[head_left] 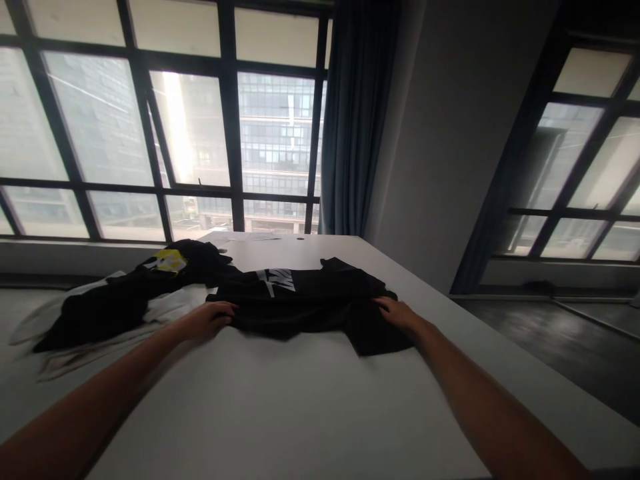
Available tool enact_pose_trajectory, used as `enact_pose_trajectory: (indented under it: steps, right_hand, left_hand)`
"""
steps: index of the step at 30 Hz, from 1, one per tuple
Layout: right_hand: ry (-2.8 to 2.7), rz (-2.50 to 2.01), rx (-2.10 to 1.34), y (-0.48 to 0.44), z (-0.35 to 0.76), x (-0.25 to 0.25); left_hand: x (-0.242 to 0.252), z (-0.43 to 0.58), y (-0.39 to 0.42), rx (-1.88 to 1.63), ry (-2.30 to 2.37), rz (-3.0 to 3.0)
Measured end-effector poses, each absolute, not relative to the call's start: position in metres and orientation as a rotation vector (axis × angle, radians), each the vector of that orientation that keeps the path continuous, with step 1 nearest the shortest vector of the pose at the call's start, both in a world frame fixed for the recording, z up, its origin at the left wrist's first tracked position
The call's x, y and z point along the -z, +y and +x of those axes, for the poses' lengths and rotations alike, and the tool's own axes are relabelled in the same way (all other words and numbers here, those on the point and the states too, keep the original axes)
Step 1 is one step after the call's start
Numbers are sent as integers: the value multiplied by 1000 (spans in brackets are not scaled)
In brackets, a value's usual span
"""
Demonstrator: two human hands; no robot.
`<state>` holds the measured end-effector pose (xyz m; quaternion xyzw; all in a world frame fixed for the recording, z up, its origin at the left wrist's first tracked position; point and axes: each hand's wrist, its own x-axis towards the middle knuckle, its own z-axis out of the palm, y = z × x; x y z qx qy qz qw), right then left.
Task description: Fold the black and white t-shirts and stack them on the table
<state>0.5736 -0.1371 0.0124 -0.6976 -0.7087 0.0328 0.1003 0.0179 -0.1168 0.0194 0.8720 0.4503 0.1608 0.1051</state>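
A black T-shirt point(305, 300) with a white print lies partly folded on the white table point(280, 413). My left hand point(210, 318) rests at the shirt's left edge, fingers curled onto the fabric. My right hand point(397, 312) lies on the shirt's right side near a sleeve, fingers bent and pressing the cloth. Both arms reach forward across the table.
A heap of black and white clothes point(125, 300) with a yellow patch lies at the left of the table. Papers point(245, 236) sit at the far end by the large windows. A blue curtain point(355, 113) hangs behind. The table's right edge drops to dark floor point(565, 347).
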Motion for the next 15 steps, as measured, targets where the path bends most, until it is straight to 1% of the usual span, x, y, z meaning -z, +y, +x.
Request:
enact_pose_trajectory:
  steps: [4, 6, 10, 13, 15]
  right_hand:
    - [-2063, -2037, 52, -137, 554, -17]
    - [-2096, -1894, 30, -141, 547, -28]
    - [-2128, -1644, -214, -155, 543, -53]
    - [-2228, -1647, -505, -163, 538, -58]
    - [-2287, -1696, -571, -165, 530, -56]
  left_hand:
    - [-12, 15, -110, -573, 1784, 2603]
    - [-14, 14, -114, -624, 1780, 2661]
    - [-20, 23, -126, -575, 1550, 2690]
    - [-17, 37, -130, -607, 1594, 2606]
    - [-14, 45, -129, -665, 1629, 2602]
